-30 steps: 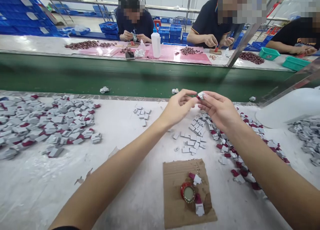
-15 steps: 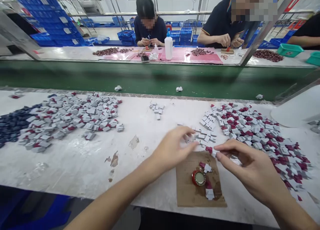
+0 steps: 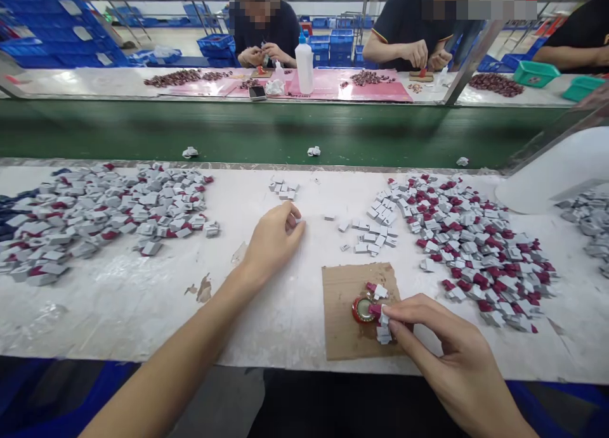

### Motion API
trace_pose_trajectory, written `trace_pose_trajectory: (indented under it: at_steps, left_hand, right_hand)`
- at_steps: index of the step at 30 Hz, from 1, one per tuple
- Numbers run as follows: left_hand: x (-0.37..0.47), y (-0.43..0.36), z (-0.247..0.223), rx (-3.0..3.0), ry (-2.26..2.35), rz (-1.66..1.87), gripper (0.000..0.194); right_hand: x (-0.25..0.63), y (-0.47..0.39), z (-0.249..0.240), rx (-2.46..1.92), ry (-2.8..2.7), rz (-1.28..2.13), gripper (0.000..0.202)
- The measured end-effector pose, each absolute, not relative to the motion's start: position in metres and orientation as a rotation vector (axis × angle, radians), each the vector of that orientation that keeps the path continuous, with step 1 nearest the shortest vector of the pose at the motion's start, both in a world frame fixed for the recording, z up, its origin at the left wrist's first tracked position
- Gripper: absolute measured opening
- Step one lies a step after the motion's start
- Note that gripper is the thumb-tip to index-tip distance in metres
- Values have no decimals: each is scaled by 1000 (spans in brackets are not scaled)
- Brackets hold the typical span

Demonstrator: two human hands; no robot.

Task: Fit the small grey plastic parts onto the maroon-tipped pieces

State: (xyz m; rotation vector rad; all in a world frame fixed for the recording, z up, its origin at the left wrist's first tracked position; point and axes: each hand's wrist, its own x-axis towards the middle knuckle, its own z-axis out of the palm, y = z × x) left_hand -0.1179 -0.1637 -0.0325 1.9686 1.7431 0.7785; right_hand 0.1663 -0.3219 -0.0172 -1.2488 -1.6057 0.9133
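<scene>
My right hand (image 3: 442, 355) pinches a small grey-and-maroon plastic piece (image 3: 375, 310), its maroon end beside a red-rimmed bottle cap (image 3: 363, 309). The cap lies on a brown cardboard sheet (image 3: 340, 336), along with two more grey-and-maroon pieces, one (image 3: 379, 291) above the held piece and another (image 3: 383, 334) below it. Further left, my left hand (image 3: 271, 241) is closed at thumb and fingertips over the white table, just below a small cluster of grey pieces (image 3: 284, 188). A pale speck shows at those fingertips, too small to name.
Loose grey blocks (image 3: 373, 238) lie beyond the cardboard. Large heaps of grey-and-maroon pieces spread at right (image 3: 480, 254) and left (image 3: 118, 203). A green conveyor belt (image 3: 247, 130) runs behind, carrying several small pieces. Across it, people work beside a white bottle (image 3: 304, 67).
My left hand has moved left, from above the cardboard to near the small grey cluster. My right hand has brought its grey-and-maroon piece down to the bottle cap. The camera view has shifted.
</scene>
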Motion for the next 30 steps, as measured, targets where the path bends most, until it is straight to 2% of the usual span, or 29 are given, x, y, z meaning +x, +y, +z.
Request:
trace_pose_trajectory:
  at_steps: [4, 8, 11, 13, 23, 27, 30]
  left_hand:
    - [-111, -179, -31, 2002, 1679, 674, 14]
    - [-114, -180, -33, 2151, 1764, 711, 7]
    - [-120, -174, -36, 2253, 1651, 729, 31]
    - [-124, -169, -38, 2254, 1571, 702, 34]
    - [-122, -184, -23, 2126, 1530, 626, 11]
    - [-107, -199, -14, 2003, 1432, 675, 7]
    - [-98, -206, -10, 1825, 1388, 687, 12]
  right_hand:
    - [163, -323, -17, -1234, -1640, 916, 18]
    - [162, -321, -13, -1237, -1699, 887, 18]
    - [163, -319, -8, -1227, -1760, 857, 19]
    - [163, -317, -6, -1226, -1792, 848, 19]
    - [169, -318, -7, -1168, -1896, 798, 24]
    - [170, -317, -7, -1150, -2012, 732, 29]
    - [171, -315, -4, -1149, -1969, 782, 29]
